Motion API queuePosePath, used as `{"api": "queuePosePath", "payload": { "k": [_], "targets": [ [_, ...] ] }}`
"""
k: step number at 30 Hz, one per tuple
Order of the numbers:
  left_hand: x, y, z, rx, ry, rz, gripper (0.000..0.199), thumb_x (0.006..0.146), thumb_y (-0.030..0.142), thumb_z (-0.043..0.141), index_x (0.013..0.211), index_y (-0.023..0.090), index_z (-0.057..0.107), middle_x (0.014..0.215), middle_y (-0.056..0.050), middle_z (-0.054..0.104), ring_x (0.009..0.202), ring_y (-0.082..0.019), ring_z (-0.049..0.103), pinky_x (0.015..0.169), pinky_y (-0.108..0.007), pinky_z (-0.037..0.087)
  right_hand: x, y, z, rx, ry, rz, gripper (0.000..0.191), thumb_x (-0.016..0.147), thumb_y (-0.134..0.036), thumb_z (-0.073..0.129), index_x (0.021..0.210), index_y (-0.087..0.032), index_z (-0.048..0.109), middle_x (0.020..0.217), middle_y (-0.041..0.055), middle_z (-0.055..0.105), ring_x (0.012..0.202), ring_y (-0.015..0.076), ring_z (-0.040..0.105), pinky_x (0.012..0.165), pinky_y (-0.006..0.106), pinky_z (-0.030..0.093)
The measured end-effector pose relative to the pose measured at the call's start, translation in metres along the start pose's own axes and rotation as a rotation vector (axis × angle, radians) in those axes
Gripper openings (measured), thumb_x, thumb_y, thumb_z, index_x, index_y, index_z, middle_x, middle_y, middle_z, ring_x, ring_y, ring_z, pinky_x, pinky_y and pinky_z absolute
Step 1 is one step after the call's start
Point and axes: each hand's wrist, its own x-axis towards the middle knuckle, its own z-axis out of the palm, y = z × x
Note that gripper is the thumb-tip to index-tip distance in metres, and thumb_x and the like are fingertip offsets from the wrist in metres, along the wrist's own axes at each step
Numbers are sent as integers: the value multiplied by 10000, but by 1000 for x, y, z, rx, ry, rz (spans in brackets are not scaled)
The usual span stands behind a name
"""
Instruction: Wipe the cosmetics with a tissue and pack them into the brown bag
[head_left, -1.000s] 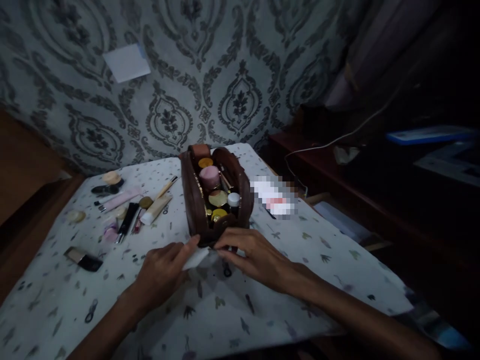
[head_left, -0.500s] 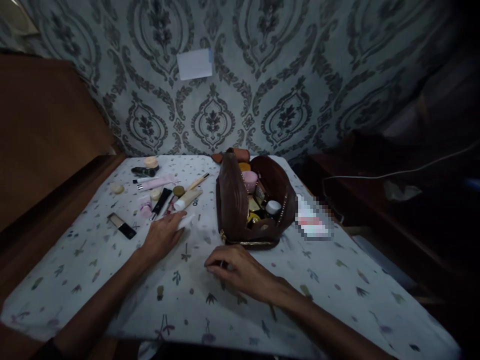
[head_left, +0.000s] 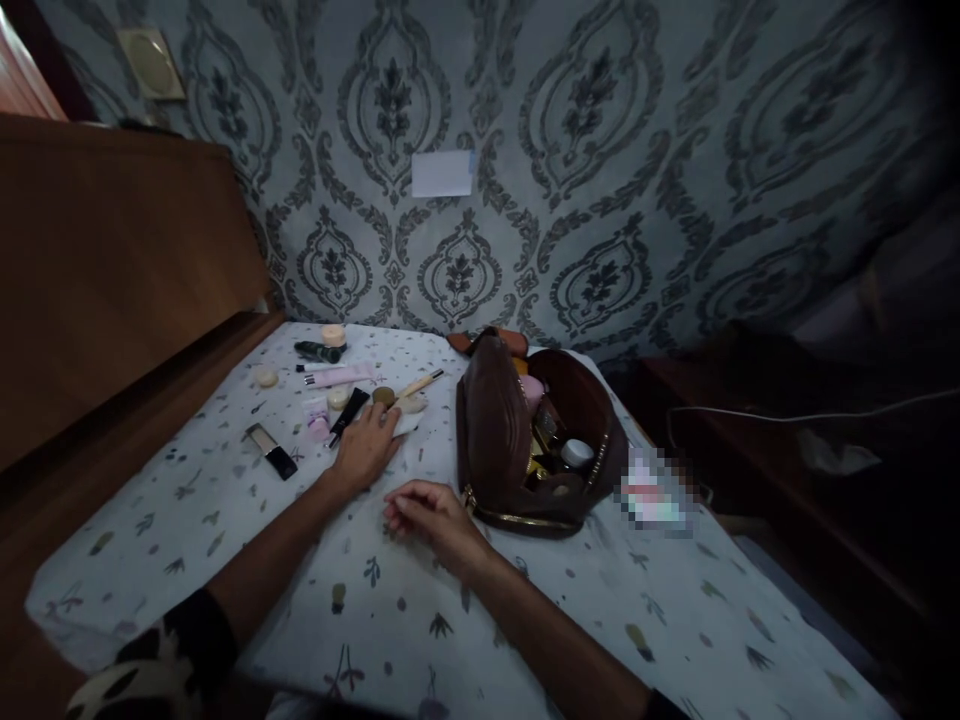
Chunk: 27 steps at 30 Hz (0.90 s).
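On the patterned white cloth point(head_left: 150, 560), just beyond our right hand point(head_left: 435, 525) and a little to its right, we see the brown bag point(head_left: 491, 430). Its near left corner, where the gold zipper point(head_left: 536, 522) bends, comes close to the back of that hand; we cannot tell whether they touch. Our right hand is half open, its fingers loosely bent and its thumb towards us. Our left hand point(head_left: 365, 447) reaches farther forward, well to the left of the bag, with bare cloth between the two. Its fingers are spread low and narrow over the near edge of a group of cosmetics. A white piece point(head_left: 407, 424) shows beside its fingertips, but we cannot tell whether we are gripping it.

Near those fingers we see a pale tube point(head_left: 412, 404), partly hidden, a round brown lid point(head_left: 384, 396) and a slim black tube point(head_left: 349, 415). Behind them lie a wooden-coloured stick point(head_left: 420, 383) and a pink tube point(head_left: 339, 375). Farther left, a black-capped case point(head_left: 271, 452) lies alone.

The bag stands with its top gaping; inside we make out a white-lidded jar point(head_left: 577, 455) and a pink item point(head_left: 532, 392). Just right of the bag lies a pixelated item point(head_left: 656, 492).
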Motion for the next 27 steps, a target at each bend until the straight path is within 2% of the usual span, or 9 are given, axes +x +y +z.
{"api": "queuePosePath", "payload": {
  "k": [3, 7, 12, 15, 18, 20, 22, 27],
  "targets": [
    [-4, -2, -3, -18, 38, 28, 349, 997, 262, 408, 1312, 152, 510, 1219, -150, 577, 1146, -290, 565, 771, -347, 541, -1, 1, -8, 47, -34, 19, 428, 634, -468, 862, 854, -124, 735, 750, 40, 718, 623, 92, 629, 602, 215, 437],
    [-5, -8, -1, -45, 45, 0, 317, 967, 238, 475, 1277, 210, 535, 1226, -124, 598, 1130, -286, 596, 713, -327, 551, -2, -1, -11, 84, -74, 47, 404, 641, -446, 870, 845, -124, 737, 749, 40, 719, 616, 87, 625, 588, 211, 424],
    [-10, -15, -4, -211, 129, -2, 339, 989, 161, 365, 1287, 193, 526, 1219, -97, 605, 1159, -240, 583, 841, -319, 533, -2, -1, -10, 102, -86, 48, 402, 645, -439, 872, 852, -121, 741, 753, 43, 726, 616, 80, 632, 593, 202, 421],
    [-6, -29, -7, -276, 164, -82, 339, 992, 165, 343, 1264, 178, 545, 1162, -86, 629, 1109, -214, 601, 901, -315, 513, -3, -2, -10, 111, -83, 49, 394, 644, -430, 874, 847, -121, 738, 756, 43, 726, 621, 84, 633, 598, 209, 423],
    [10, -56, -8, -272, 206, -213, 344, 991, 203, 340, 1269, 134, 531, 1220, -141, 613, 1145, -253, 587, 947, -372, 495, -4, -2, -11, 111, -90, 46, 397, 651, -434, 869, 845, -116, 732, 761, 42, 724, 625, 84, 631, 613, 217, 425],
    [24, -78, -8, -197, 155, -318, 347, 990, 256, 347, 1267, 153, 531, 1264, -145, 598, 1163, -270, 579, 939, -377, 493, -3, -1, -11, 111, -98, 44, 416, 646, -444, 870, 850, -110, 728, 761, 43, 723, 626, 85, 633, 625, 224, 430],
    [36, -98, -10, -57, 35, -378, 359, 989, 269, 319, 1257, 166, 533, 1291, -155, 581, 1204, -287, 548, 937, -382, 487, -2, 1, -12, 120, -106, 47, 443, 628, -456, 876, 855, -107, 723, 755, 42, 722, 619, 89, 635, 629, 232, 436],
    [54, -124, -14, 22, -76, -362, 390, 965, 293, 313, 1133, 63, 580, 1203, -274, 601, 1152, -399, 556, 861, -478, 492, 1, 4, -13, 148, -131, 30, 479, 596, -475, 880, 844, -99, 717, 738, 33, 716, 620, 94, 641, 627, 234, 443]
  ]
}}
